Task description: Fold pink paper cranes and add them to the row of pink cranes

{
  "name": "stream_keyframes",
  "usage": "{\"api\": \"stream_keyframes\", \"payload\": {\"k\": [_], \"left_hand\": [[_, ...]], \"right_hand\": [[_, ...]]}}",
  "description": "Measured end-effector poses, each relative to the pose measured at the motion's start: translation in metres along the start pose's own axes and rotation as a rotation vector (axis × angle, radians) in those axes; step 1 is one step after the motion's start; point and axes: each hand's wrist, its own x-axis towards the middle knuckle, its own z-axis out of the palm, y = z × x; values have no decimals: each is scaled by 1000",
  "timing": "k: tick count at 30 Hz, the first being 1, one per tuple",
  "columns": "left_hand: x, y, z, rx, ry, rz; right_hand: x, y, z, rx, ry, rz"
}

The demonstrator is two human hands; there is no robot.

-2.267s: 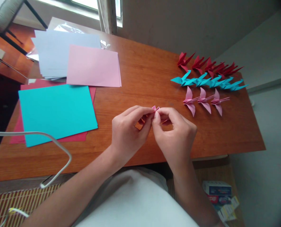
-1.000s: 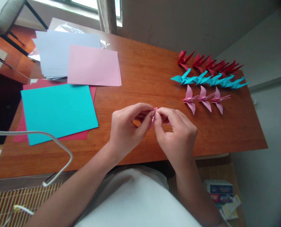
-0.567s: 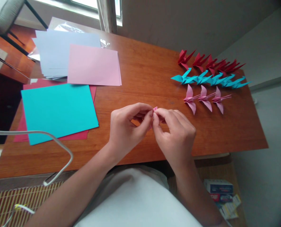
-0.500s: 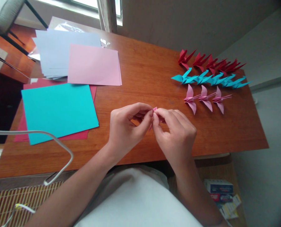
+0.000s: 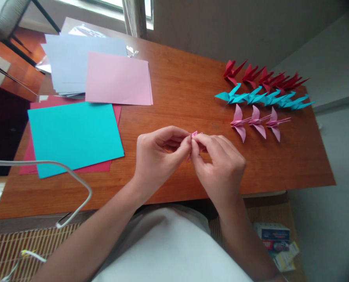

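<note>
1. Here on my head view, a small, sharply folded piece of light-pink paper [image 5: 194,134] sits right between the fingertips, over the brown wooden counter [image 5: 177,94].
2. Neither side is nearer: the left hand [image 5: 158,152] pinches it from the left, the right hand [image 5: 220,160] from the right, thumbs and index fingers clamped on it, the two sets of fingertips almost meeting.
3. Its long axis? I can't call it; the fingers cover most of the body. I get points poking out past the fingertips, away from the wearer, and a sliver below, between the hands.
4. Now the look: bright pink, crisp little peaks, matte, creased; the overall shape is hidden from me.
5. Off to the right, well apart from the fingers, three light-pink folded-paper birds [image 5: 255,120] stand in a row, wings spread, close to it in colour.
</note>
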Motion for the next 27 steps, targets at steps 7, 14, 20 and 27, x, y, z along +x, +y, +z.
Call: {"api": "stream_keyframes", "payload": {"k": [7, 14, 20, 27], "left_hand": [[1, 2, 0, -82, -27, -40], [0, -2, 1, -38, -11, -5], [0, -1, 0, -18, -15, -3], [2, 1, 1, -122, 2, -61]], "right_hand": [[3, 0, -1, 88, 16, 100], [3, -1, -2, 74, 16, 64], [2, -2, -1, 44, 3, 28], [1, -3, -1, 73, 13, 48]]}}
